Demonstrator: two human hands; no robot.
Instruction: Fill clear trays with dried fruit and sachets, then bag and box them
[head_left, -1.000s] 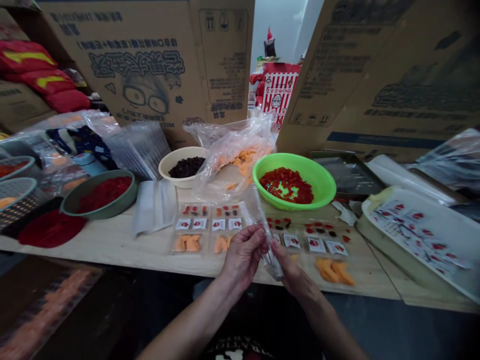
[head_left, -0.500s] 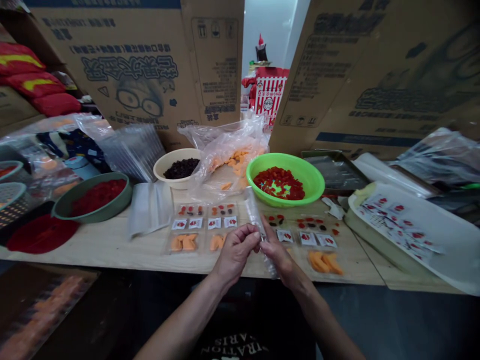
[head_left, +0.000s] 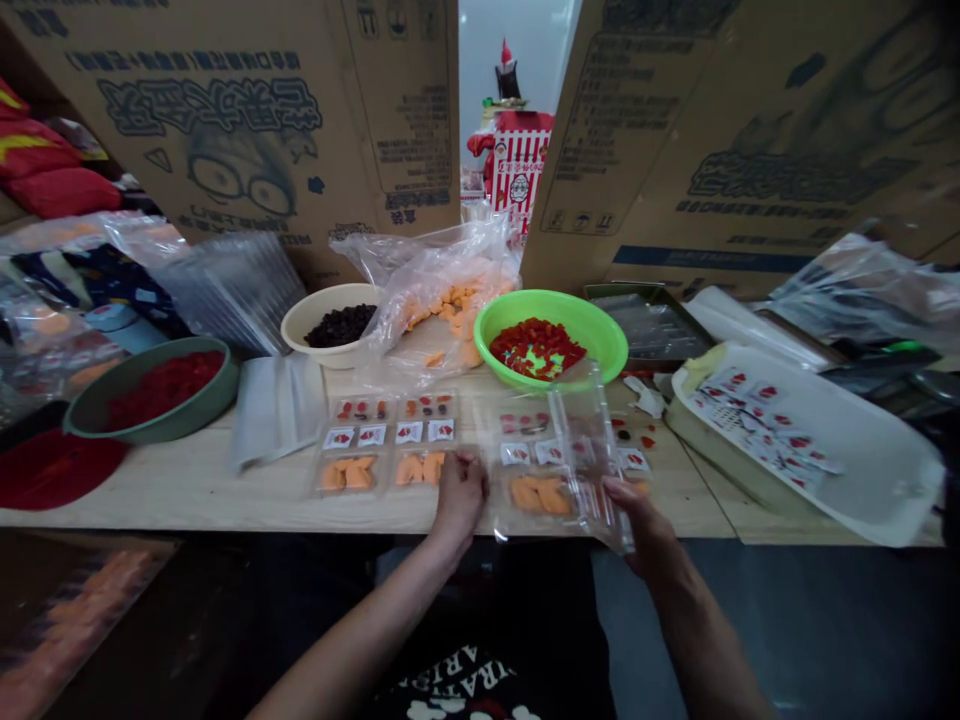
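My left hand [head_left: 459, 495] rests at the near edge of a clear compartment tray [head_left: 418, 468] holding orange dried pieces, small printed sachets and red and dark morsels. Its fingers are hidden behind the back of the hand. My right hand [head_left: 641, 520] is shut on the lower end of a clear plastic sleeve [head_left: 589, 450], which stands tilted up. A second, similar tray [head_left: 534, 495] lies under the sleeve, its orange pieces showing through the film. A third tray [head_left: 349, 475] sits further left.
Behind the trays stand a green bowl [head_left: 600, 330] of red pieces, a cream bowl [head_left: 315, 310] of dark fruit and a bag of orange pieces [head_left: 442, 300]. A stack of clear sleeves [head_left: 274, 420] lies left. A white tray of printed sachets [head_left: 877, 470] sits right.
My hands have moved apart. The clear plastic, earlier a narrow roll pinched between both hands, now spreads open over the tray, held by my right hand. The view has shifted slightly.
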